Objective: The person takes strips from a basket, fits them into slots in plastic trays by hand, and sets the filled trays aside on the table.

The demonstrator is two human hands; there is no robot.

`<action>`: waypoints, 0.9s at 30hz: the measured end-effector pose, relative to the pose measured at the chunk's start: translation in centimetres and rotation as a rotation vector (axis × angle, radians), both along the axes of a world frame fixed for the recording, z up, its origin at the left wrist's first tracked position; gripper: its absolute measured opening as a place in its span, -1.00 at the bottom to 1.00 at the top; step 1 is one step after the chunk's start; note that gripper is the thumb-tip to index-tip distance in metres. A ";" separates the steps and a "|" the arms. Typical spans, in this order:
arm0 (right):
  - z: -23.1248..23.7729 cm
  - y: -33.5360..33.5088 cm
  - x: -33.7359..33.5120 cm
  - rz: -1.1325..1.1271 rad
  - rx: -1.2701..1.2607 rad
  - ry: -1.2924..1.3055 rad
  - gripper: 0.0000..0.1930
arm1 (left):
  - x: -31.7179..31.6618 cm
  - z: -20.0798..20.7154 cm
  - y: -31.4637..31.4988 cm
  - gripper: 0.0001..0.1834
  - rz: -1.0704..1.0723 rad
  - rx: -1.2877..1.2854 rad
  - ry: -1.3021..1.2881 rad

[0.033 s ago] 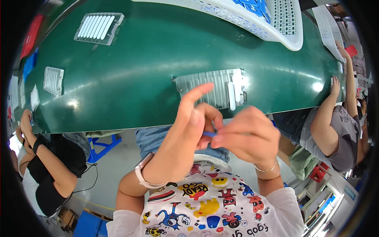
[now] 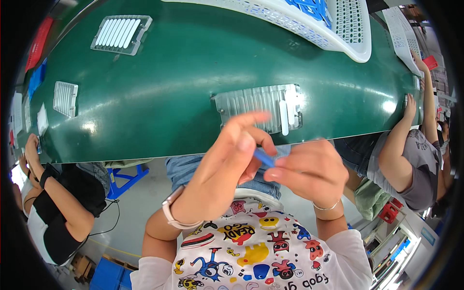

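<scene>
Between my two hands, just off the table's near edge, is a small blue strip-like piece [image 2: 264, 157]. My left hand [image 2: 229, 157] pinches its left end with thumb and fingers, while the index finger points out over a transparent slotted tray [image 2: 249, 104]. At the strip's other end, the fingertips of my right hand [image 2: 314, 171] are closed on it; that hand is a little blurred. The piece's exact kind is hard to make out. Two white sticks, a nearer one [image 2: 283, 118] and another [image 2: 290, 110], lie at the tray's right side. My left hand hides part of the tray's front.
A white perforated basket [image 2: 355, 48] with blue pieces [image 2: 311, 10] stands at the back of the green table [image 2: 159, 96]. Further left are a tray [image 2: 99, 46] holding several white sticks and a smaller slotted tray [image 2: 65, 99]. Other people sit at both sides.
Both hands have shifted slightly downward, the right one also a bit to the right. More of the blue piece shows between them, and it tilts more. Tray and sticks have not moved.
</scene>
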State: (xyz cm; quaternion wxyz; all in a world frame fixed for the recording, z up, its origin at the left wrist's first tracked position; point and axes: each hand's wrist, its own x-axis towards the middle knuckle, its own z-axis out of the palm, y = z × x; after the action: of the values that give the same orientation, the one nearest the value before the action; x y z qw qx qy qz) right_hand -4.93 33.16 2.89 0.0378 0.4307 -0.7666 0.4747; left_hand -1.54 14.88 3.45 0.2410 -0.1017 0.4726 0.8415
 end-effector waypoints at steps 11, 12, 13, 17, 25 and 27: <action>-0.9 1.5 1.9 0.004 0.055 0.479 -0.85 | 0.3 -0.1 -1.4 -0.71 -0.046 0.015 0.073; -1.0 1.4 1.9 -0.015 0.035 0.499 -0.84 | 0.3 -0.1 -1.4 -0.68 -0.042 0.063 0.053; -1.1 1.3 1.9 -0.034 0.015 0.520 -0.83 | 0.3 -0.1 -1.4 -0.64 -0.039 0.110 0.035; -0.3 1.3 2.3 0.023 0.073 0.458 -0.81 | 0.4 -0.3 -1.2 -0.63 -0.041 0.026 0.030; -0.7 1.6 1.8 -0.014 -0.081 0.211 -0.82 | 0.8 -1.0 -1.0 -0.75 0.082 0.060 -0.006; -1.5 1.9 0.8 0.030 -0.125 0.181 -0.80 | 0.7 -0.9 -0.9 -0.76 0.073 0.071 -0.006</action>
State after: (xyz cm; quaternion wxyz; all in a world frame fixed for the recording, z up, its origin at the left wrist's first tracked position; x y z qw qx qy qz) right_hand -4.17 35.07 1.40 0.1266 0.4800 -0.7225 0.4813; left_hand -0.81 14.01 2.53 0.2151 -0.1125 0.4378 0.8657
